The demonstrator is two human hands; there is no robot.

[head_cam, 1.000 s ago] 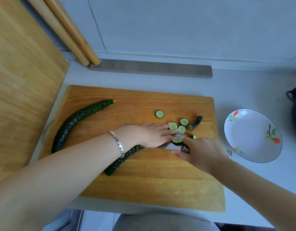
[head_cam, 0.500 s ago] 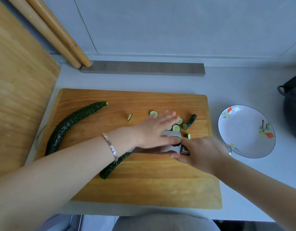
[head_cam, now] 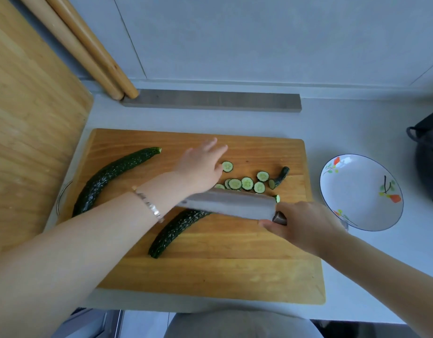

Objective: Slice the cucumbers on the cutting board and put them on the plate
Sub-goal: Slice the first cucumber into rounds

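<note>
Nearest us, the pale grey countertop (head_cam: 357,276) runs smooth and matte under a rectangular wooden cutting board (head_cam: 210,276) with rounded corners and a warm, streaked grain. On the board's near half lies the cut cucumber (head_cam: 176,230), dark green, bumpy-skinned and slightly curved, with its far end hidden beneath the knife (head_cam: 230,206). Our right hand (head_cam: 305,225) is clenched around the knife's dark handle at the right of the board. The broad, dull-grey blade reaches leftwards with its flat side turned up. Just beyond the blade, thin round slices (head_cam: 247,183), pale green with dark rims, lie overlapping on the board, with a small curved stem end (head_cam: 281,176) at their right. Our left hand (head_cam: 200,169) is released, its fingers straight and spread over the board left of the slices, grasping nothing; we cannot tell whether it touches the wood. A silver bracelet (head_cam: 149,206) circles that wrist. The whole cucumber (head_cam: 113,176), long and bowed, lies on the board's left part. Off the board to the right sits the plate (head_cam: 352,186), round, glossy white, blue-rimmed and painted with small flowers. A large pale wooden panel (head_cam: 27,118) fills the left side. Farther back, two round wooden rods (head_cam: 88,50) lean against the plain grey wall (head_cam: 259,32), a flat grey strip (head_cam: 210,101) lies along its foot, and a dark bag (head_cam: 427,152) shows at the right edge.
</note>
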